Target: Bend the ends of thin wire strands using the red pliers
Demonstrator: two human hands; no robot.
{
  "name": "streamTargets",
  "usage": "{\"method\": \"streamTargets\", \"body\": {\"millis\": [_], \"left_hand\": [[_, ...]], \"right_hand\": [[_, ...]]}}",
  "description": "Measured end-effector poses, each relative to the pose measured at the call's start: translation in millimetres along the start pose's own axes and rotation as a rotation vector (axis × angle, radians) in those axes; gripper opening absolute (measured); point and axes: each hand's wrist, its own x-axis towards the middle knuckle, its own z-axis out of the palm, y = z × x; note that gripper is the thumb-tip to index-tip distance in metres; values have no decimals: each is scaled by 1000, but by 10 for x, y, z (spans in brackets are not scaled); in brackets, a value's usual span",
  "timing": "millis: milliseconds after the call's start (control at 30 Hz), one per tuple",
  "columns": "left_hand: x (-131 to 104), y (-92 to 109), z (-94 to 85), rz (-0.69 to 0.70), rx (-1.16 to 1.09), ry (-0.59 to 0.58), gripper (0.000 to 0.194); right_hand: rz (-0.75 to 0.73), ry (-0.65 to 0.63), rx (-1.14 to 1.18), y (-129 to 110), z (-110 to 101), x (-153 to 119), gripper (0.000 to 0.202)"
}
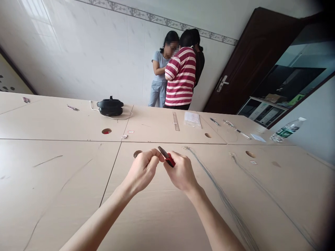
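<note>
Red-handled pliers [167, 157] with dark jaws are gripped in my right hand [181, 172], the jaws pointing up and to the left. Close beside them, my left hand [143, 169] is closed in a pinch, its fingertips almost at the pliers. Whatever the left fingers hold is hidden or too small to make out. To the right of my hands, a bundle of thin grey cords [221, 191] with small metallic ends runs down the table. Farther right lies a thinner bundle of cords [272, 195].
Across the table [65, 188] lie a black headset-like device [110, 106] with a white cable, a ruler [176, 121], a clear plastic packet [193, 119], pens [215, 121] and a tilted water bottle [288, 130]. Several people [181, 73] stand by the wall, near a dark door [248, 59].
</note>
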Motion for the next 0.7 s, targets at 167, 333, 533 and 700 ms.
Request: {"method": "streamTargets", "body": {"millis": [167, 333, 533, 700], "left_hand": [[12, -232, 113, 34, -13, 18, 23], [74, -385, 181, 30, -61, 41, 15], [119, -520, 277, 7, -120, 103, 13], [128, -597, 346, -31, -176, 135, 13]], "right_hand": [[40, -48, -8, 99, 59, -69, 15], [57, -86, -20, 185, 158, -92, 14], [97, -117, -37, 269, 259, -112, 13], [133, -143, -55, 333, 309, -122, 13]]}}
